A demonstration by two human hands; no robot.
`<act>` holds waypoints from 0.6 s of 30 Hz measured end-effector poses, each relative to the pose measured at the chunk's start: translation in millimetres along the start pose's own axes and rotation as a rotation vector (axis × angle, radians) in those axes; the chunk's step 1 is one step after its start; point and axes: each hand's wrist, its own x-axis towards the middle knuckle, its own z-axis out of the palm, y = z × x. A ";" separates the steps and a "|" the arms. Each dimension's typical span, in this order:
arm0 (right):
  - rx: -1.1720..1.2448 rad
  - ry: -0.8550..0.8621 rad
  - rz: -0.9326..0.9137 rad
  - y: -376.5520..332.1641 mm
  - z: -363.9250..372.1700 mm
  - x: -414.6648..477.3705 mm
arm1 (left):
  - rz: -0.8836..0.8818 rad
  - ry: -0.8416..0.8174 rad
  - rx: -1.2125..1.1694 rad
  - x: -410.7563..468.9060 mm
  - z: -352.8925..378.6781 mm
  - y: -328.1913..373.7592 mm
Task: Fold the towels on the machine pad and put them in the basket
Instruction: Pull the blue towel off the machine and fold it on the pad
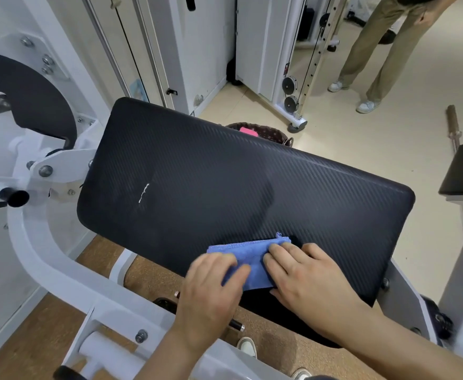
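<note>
Gym room with white weight machines and a pale floor; a long black machine pad (224, 174) slanted across the middle of the frame. At lower centre, by the pad's near edge, lay a small blue towel (248, 252), already folded into a narrow packet. The right hand (307, 272) rested on the towel's right end, fingers straight, pressing rather than gripping. The left hand (213, 278) covered the towel's left end with fingers bent over it; whether it pinched the cloth could not be told. A dark patterned basket (268, 131) peeked out behind the pad's far edge at upper centre, with something pink (248, 131) inside. Another person's legs (373, 50) stood at upper right. Likely risks: the towel sat so near the pad's edge that it could slide off once the pressure lifted; a loose grab could let the folds spring open; and the basket lay beyond the pad, so a long reach could drop the towel short
</note>
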 end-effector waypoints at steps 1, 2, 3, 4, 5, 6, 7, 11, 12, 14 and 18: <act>0.002 -0.004 -0.005 1.2 0.4 -1.6 | 0.060 -0.044 -0.018 -5.6 0.2 -0.2; 0.010 -0.002 -0.011 2.8 1.3 -2.6 | 0.085 -0.094 0.001 -12.2 1.2 -2.6; 0.016 0.005 -0.016 4.2 1.6 -3.2 | 0.083 -0.145 0.043 -19.9 3.5 -7.5; 0.021 0.015 -0.020 5.0 1.6 -3.3 | 0.069 -0.203 0.079 -27.7 6.3 -13.5; 0.027 0.025 -0.021 5.5 1.0 -2.8 | 0.055 -0.254 0.102 -33.9 8.5 -19.1; 0.033 0.034 -0.020 5.8 0.3 -2.0 | 0.048 -0.291 0.105 -37.8 10.4 -23.5; 0.039 0.042 -0.016 6.4 -0.3 -1.0 | 0.040 -0.313 0.094 -38.9 11.7 -25.7; 0.059 0.069 -0.002 10.8 0.0 -0.3 | -0.046 -0.301 -0.004 -26.0 14.7 -27.4; 0.072 0.070 0.000 12.4 0.4 -0.3 | -0.067 -0.296 -0.025 -21.8 14.9 -28.7; 0.118 0.059 0.017 15.4 0.5 1.8 | -0.099 -0.297 -0.050 -14.5 15.1 -31.4; 0.350 -0.038 0.162 23.2 -1.2 14.9 | -0.155 -0.286 -0.092 1.0 12.8 -31.0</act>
